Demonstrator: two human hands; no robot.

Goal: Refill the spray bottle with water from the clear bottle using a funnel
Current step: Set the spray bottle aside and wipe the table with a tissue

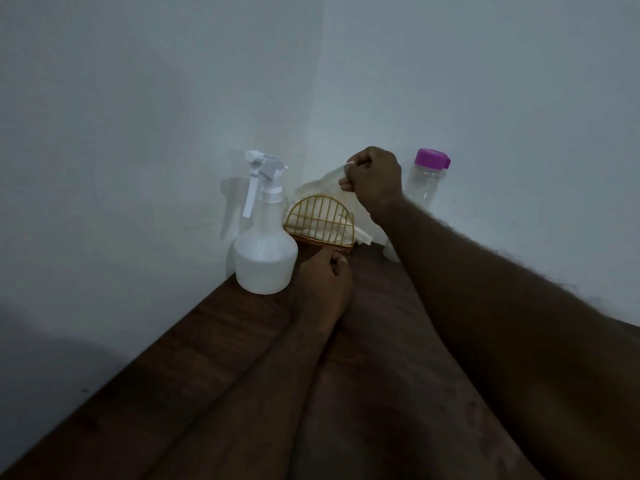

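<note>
Left hand (322,282) fisted on table (207,341), just right of upright spray bottle (265,251); contents, cannot tell. Beyond, right hand (372,181) pinches tissue (325,183) above wire holder (320,220). Clear bottle (427,181) stands upright just right of it, capped.

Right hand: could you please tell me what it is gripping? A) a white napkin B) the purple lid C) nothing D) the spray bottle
A: the right hand pinches a white napkin above the gold holder.
</note>
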